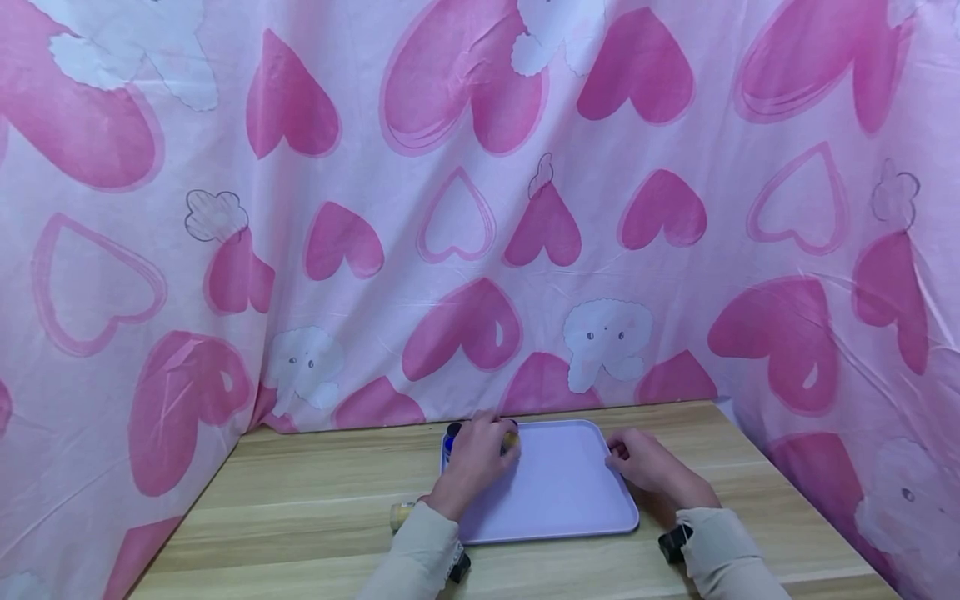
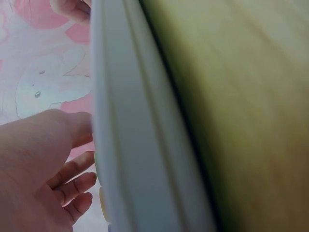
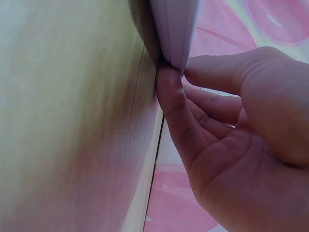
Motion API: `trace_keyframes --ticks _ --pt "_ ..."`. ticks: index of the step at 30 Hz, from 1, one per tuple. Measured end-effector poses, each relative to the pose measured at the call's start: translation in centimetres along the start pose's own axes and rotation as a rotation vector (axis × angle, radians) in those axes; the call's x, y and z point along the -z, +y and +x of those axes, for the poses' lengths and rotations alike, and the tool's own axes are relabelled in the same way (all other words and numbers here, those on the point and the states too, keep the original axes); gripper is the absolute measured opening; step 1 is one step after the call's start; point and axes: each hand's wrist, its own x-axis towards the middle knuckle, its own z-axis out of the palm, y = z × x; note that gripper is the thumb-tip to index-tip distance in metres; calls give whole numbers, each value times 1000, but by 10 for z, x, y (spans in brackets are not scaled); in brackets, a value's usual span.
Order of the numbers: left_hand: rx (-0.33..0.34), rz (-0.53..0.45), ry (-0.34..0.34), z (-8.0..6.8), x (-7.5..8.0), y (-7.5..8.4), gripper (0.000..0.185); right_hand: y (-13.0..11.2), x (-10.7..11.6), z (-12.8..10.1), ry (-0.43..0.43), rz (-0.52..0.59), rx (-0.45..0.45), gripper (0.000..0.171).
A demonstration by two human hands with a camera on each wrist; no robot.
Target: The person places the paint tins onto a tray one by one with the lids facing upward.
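Nearest the head camera are two pale sleeves, each with a small dark wrist camera strapped on, reaching forward over the wooden bench (image 1: 315, 492). Just beyond them a lavender tray (image 1: 558, 492) lies flat on the bench, a little right of the middle and close to the near edge.

The right hand (image 1: 651, 465) sits at the tray's right rim. In the right wrist view its thumb (image 3: 175, 104) presses up under the rim while the forefinger curls over the top, so it pinches the edge (a grip that looks meant to steady or lift that side).

The left hand (image 1: 477, 461) lies over the tray's far left corner, palm down, fingers bent over small things there: a dark blue cap (image 1: 452, 433) shows at its left and a yellowish bit (image 1: 512, 439) at its right. Whether the fingers actually close on either one I cannot tell; the left wrist view shows only loosely bent fingers (image 2: 72, 181) beside the tray's rim (image 2: 130, 145), with nothing plainly held.

A small yellowish bottle (image 1: 401, 512) lies on its side on the bench, just left of the left sleeve and outside the tray.

A pink sheet printed with hearts (image 1: 480, 208) hangs behind and along both sides, screening off the bench.
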Motion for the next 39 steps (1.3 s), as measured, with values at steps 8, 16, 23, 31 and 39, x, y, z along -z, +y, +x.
trace_keyframes --ticks 8,16,23,31,39 --pt "98 26 -55 4 0 2 22 1 0 1 3 -6 17 32" --pt "145 29 -70 6 0 3 27 2 -1 2 9 -15 28 31" --pt "139 26 -64 2 2 1 29 1 -1 1 9 -13 28 31" --pt "110 -6 38 -3 10 -2 29 1 -1 1 7 -9 18 31" --pt "110 -108 43 -14 20 -12 34 1 -1 1 1 -12 16 32"
